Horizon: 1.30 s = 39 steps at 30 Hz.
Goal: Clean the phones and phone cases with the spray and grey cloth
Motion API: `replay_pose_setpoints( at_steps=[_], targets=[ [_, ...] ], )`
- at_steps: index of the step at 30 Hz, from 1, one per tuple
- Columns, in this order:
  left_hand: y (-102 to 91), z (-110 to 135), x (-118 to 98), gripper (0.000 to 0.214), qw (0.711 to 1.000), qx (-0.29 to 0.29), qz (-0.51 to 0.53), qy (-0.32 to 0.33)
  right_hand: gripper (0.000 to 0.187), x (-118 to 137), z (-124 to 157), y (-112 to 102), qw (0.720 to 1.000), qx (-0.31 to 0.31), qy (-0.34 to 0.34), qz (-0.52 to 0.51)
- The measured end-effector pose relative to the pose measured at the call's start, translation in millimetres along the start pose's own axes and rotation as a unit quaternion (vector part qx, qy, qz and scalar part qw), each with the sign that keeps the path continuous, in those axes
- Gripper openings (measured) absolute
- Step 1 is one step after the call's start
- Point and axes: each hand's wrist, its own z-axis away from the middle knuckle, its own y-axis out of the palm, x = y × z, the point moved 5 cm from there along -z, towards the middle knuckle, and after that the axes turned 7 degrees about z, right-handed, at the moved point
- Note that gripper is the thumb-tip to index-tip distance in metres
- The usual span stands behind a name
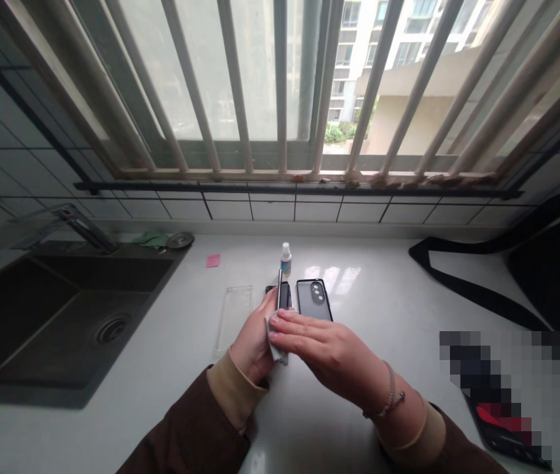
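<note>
My left hand [253, 337] grips a phone [280, 289], which stands nearly edge-on to me. Pressed against the phone's side is a crumpled white wipe [278, 352], held under the straight fingers of my right hand [317, 339]. My right thumb is hidden. Behind the held phone lies a dark flat object [286, 293], partly covered, perhaps another phone. A clear phone case [235, 316] rests on the counter left of my hands. To the right lies a black phone case [313, 301] with a camera cutout section. A small white spray bottle [286, 260] stands upright just beyond.
The white counter [171, 382] has a dark sink [62, 329] with a faucet [87, 227] at left. A pink sticky note [213, 261] lies near the sink. At right are a black strap [482, 289] and a partly pixelated dark-and-red object [502, 421]. A barred window rises behind.
</note>
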Motion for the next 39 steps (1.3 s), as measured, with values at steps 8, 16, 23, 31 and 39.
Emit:
replay_pose_setpoints(
  at_steps=[8,16,23,31,39],
  targets=[
    [-6.6,-6,-14,0.039,0.997,-0.034,0.06,0.018,0.047,17,0,-3,0.999,-0.003,-0.031,0.022],
    [11.0,9,-35,0.018,0.978,0.001,0.132,0.163,0.045,-23,11,-7,0.96,-0.165,0.215,-0.068],
    [15.9,21,-34,0.031,0.98,0.017,0.097,0.17,0.036,-47,19,23,0.863,-0.129,0.385,-0.302],
    [3.7,15,-43,0.042,0.937,-0.039,0.139,0.319,0.047,-47,30,52,0.754,-0.103,0.495,-0.419],
    [-9.2,13,-55,0.04,0.908,-0.131,0.128,0.377,0.038,-29,21,39,0.825,-0.032,0.431,-0.365]
  ],
)
